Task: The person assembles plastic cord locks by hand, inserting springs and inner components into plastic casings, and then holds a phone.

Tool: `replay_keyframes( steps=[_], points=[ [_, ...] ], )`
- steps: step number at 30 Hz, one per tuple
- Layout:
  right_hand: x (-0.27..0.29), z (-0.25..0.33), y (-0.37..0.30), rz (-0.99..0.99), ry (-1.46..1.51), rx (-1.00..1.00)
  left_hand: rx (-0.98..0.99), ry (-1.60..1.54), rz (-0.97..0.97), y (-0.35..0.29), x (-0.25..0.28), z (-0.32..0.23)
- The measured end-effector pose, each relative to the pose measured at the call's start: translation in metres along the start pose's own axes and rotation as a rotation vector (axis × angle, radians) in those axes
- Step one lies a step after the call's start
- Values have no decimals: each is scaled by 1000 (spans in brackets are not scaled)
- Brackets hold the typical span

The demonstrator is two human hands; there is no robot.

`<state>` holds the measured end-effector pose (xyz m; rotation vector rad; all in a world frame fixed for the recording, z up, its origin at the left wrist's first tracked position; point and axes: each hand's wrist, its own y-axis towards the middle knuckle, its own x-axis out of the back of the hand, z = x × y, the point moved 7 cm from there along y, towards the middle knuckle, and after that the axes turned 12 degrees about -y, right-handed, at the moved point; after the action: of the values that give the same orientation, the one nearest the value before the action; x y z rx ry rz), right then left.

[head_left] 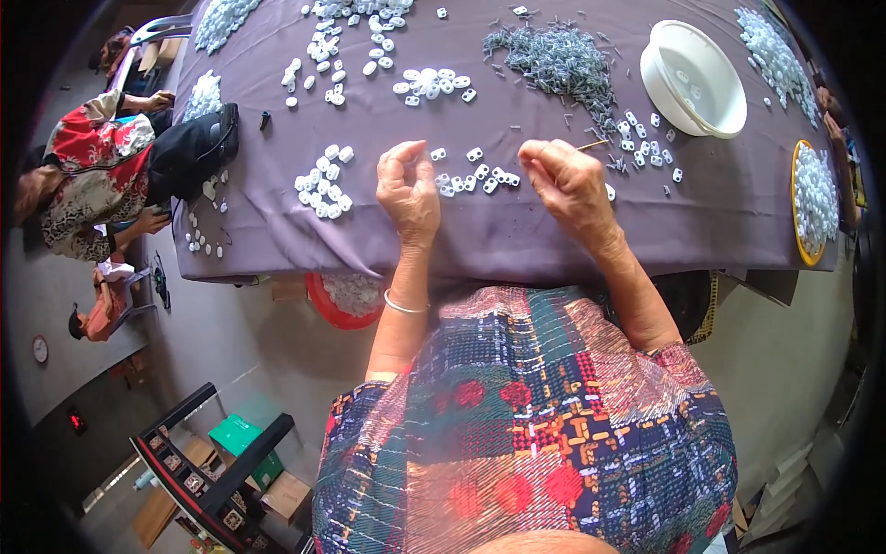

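Note:
My left hand (409, 196) is raised over the table's near side. Its fingers are curled in a pinch, and whatever they hold is too small to make out. To its right, my right hand (574, 196) is closed, with a thin brownish stick (592, 144) poking out beyond the knuckles. Small white plastic pieces with two holes (475, 180) lie scattered between my hands. Left of my left hand sits a loose cluster of white oval pieces (323, 185). More two-holed pieces (646, 143) rest just beyond my right hand.
A heap of small grey pins (558, 60) lies farther back on the dark tablecloth (268, 175). A white basin (657, 83) stands at the right, and a yellow-rimmed basket (799, 217) of pieces near the right edge. A person (92, 175) sits at the left. A red basin (323, 305) is below the table.

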<state>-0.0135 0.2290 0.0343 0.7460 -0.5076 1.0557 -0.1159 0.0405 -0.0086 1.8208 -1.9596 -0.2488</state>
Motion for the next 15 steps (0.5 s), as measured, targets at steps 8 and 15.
replay_keyframes(
  steps=[8, 15],
  points=[
    [-15, -6, -23, 88, 107, -96, 152, -66, 21, -2, 2, 8],
    [-7, -22, -24, -36, 269, -308, 313, -266, -18, 10, 17, 4]
  ],
)
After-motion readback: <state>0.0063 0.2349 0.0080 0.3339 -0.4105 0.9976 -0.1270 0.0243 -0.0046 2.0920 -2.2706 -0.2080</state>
